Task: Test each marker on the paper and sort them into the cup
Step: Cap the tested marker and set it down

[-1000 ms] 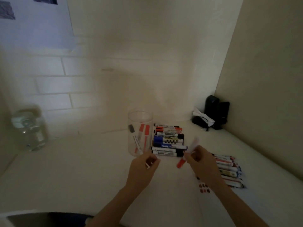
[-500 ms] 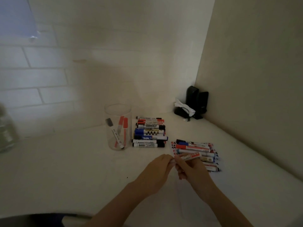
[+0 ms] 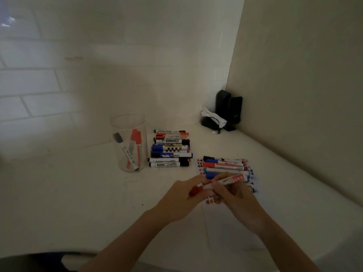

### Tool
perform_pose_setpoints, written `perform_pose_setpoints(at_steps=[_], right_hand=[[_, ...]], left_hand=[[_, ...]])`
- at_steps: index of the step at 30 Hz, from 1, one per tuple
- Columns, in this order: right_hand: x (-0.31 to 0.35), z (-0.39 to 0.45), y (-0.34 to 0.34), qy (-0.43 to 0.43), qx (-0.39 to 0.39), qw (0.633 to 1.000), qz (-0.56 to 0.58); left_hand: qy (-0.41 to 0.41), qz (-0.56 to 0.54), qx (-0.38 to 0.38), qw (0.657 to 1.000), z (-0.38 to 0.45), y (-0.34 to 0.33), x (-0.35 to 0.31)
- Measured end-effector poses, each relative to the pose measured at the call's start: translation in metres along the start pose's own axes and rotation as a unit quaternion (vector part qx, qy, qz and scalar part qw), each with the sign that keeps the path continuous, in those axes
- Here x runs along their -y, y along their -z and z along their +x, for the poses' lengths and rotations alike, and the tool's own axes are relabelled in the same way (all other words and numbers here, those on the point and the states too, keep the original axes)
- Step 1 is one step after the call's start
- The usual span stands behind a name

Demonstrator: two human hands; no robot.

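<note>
My right hand (image 3: 234, 195) grips the white barrel of a red marker (image 3: 229, 180) held level above the paper (image 3: 231, 218). My left hand (image 3: 182, 195) pinches the marker's red cap (image 3: 196, 190) at its left end. A clear cup (image 3: 128, 143) stands to the left with three markers in it, two red and one black. Right of the cup lies a stack of markers (image 3: 170, 149). A second row of markers (image 3: 224, 165) rests on the paper's far end, beside small colour marks (image 3: 209, 201).
The white table meets a tiled wall behind and a plain wall on the right. Black speakers (image 3: 228, 107) with a white cable bundle (image 3: 213, 116) stand in the far corner. A dark shape (image 3: 29, 262) sits at the bottom left edge.
The view swung right and down. My hands came together over the paper; the marker went from tilted, red end down, to level, with my left hand now on its cap.
</note>
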State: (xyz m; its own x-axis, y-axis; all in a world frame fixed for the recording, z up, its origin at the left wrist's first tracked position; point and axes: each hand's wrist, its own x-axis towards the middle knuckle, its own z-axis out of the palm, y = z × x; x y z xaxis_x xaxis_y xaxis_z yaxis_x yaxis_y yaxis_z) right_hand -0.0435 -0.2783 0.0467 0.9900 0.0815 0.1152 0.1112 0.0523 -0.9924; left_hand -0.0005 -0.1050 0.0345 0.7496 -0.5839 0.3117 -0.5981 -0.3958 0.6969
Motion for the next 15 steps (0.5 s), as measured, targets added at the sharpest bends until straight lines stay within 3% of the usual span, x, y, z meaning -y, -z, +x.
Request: perform_pose_setpoints(at_steps=[3,5,8,15], right_hand=[[-0.005,0.002,0.021,-0.03,-0.087,0.996,0.015],[-0.008,0.002,0.037,-0.054,-0.129,0.99,-0.002],[-0.014,0.0,0.048,-0.075,-0.123,0.987,-0.066],[-0.029,0.009,0.04,-0.042,-0.184,0.963,-0.192]], left_hand=[[0.073,0.045,0.04,0.996,0.0,-0.001,0.01],[0.104,0.133,0.054,0.984,-0.001,-0.002,0.022],[0.082,0.229,0.065,0.968,0.002,-0.009,0.032],[0.092,0.259,0.038,0.961,0.007,-0.026,0.039]])
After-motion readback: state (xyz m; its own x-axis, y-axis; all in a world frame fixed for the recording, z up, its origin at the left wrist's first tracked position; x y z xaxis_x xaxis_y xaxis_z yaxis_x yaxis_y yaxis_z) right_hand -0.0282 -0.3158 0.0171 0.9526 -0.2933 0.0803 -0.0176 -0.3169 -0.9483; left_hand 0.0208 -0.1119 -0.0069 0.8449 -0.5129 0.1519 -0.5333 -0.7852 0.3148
